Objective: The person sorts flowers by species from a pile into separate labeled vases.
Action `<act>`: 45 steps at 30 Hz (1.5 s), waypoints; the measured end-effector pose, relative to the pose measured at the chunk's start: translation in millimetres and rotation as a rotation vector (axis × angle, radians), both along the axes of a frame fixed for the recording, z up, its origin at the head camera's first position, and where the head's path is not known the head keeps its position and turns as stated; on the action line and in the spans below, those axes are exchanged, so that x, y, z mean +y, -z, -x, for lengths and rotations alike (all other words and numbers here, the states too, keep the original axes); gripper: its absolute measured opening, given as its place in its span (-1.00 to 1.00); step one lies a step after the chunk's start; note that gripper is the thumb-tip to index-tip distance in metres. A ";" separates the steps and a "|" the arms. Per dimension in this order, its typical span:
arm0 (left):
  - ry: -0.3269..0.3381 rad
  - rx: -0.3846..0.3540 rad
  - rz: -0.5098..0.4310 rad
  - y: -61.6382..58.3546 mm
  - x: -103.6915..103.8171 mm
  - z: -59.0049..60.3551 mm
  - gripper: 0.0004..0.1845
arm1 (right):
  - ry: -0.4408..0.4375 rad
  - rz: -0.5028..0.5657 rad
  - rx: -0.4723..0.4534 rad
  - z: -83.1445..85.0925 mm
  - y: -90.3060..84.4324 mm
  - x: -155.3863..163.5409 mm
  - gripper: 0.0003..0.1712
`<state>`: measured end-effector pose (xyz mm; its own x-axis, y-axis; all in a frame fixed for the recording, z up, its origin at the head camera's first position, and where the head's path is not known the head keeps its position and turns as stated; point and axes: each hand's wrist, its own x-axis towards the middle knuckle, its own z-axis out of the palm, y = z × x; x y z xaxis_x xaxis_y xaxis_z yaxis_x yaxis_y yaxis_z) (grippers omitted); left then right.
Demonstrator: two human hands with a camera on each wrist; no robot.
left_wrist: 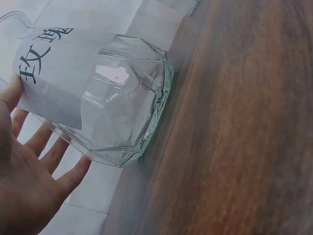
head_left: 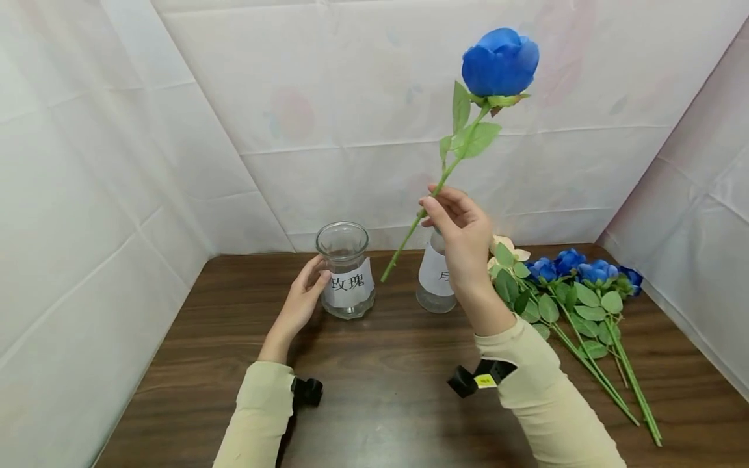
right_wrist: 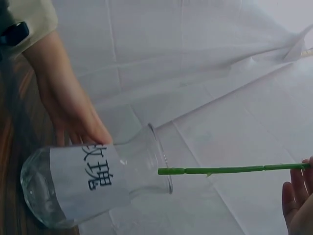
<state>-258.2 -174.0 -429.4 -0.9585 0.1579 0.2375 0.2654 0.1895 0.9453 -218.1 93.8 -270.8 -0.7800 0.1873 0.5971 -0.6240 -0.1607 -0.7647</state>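
Note:
A blue artificial rose (head_left: 500, 64) stands tilted high in the head view, its green stem pinched between thumb and fingers of my right hand (head_left: 465, 237). The bare stem end (right_wrist: 171, 171) points down and left, overlapping the mouth of a clear glass vase in the right wrist view. That vase (head_left: 344, 240) stands upright and wears a white paper label (head_left: 351, 283) with black Chinese characters. My left hand (head_left: 303, 302) holds its left side, thumb at the label (left_wrist: 58, 78) and fingers along the glass behind.
A second labelled glass vase (head_left: 434, 286) stands to the right, partly hidden by the right hand. Several blue roses (head_left: 597, 272) and a cream flower (head_left: 508, 248) lie on the right of the brown wooden table (head_left: 374, 383). White cloth (head_left: 351, 175) encloses the back and sides.

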 end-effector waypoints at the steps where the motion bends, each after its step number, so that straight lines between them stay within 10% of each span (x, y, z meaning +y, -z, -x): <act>1: 0.002 0.005 -0.002 -0.2 0.0 0.5 -0.46 | -0.008 0.014 0.000 2.1 -0.5 -3.8 -0.82; 18: -0.001 0.006 0.009 -5.4 -0.8 4.8 -0.46 | -0.007 0.303 -0.068 38.8 18.0 -52.3 -0.92; 28: 0.009 -0.051 0.010 -36.7 6.8 -15.8 -0.44 | 0.062 0.114 -0.130 53.0 59.6 -76.2 -0.75; 45: -0.010 -0.056 0.022 -38.0 5.5 -16.0 -0.43 | 0.099 0.055 -0.296 58.3 86.4 -89.3 -0.76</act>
